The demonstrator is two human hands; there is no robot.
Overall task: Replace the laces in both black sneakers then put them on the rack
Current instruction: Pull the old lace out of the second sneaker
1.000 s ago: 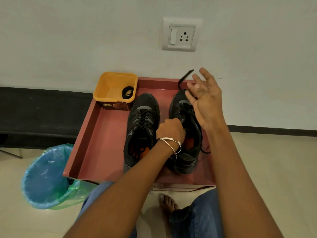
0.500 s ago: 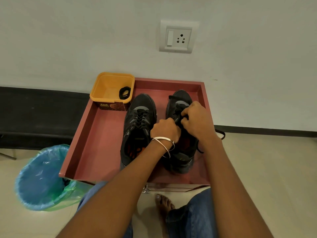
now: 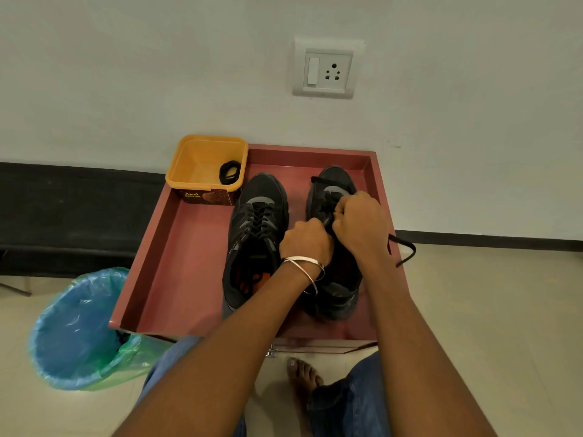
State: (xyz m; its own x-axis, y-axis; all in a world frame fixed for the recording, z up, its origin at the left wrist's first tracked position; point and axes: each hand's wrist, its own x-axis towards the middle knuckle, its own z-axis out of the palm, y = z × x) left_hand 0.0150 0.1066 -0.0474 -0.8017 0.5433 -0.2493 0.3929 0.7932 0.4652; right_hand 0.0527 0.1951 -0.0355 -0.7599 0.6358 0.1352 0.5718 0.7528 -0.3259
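Two black sneakers stand side by side on a red tray (image 3: pixel 176 247). The left sneaker (image 3: pixel 257 234) is laced. My left hand (image 3: pixel 306 241), with bangles at the wrist, grips the tongue area of the right sneaker (image 3: pixel 334 288). My right hand (image 3: pixel 359 225) pinches that shoe's black lace (image 3: pixel 405 247) over the eyelets. One end of the lace hangs over the tray's right edge and another lies across the toe. My hands hide the eyelets.
An orange tub (image 3: pixel 202 165) at the tray's back left holds a coiled black lace (image 3: pixel 229 172). A bin with a blue liner (image 3: pixel 75 329) stands on the floor at the left. A wall socket (image 3: pixel 328 70) is above. My bare foot (image 3: pixel 303 373) is below the tray.
My right hand came down from a raised, open pose with the lace pulled up and now pinches the lace at the right sneaker. My left hand stayed on that shoe.
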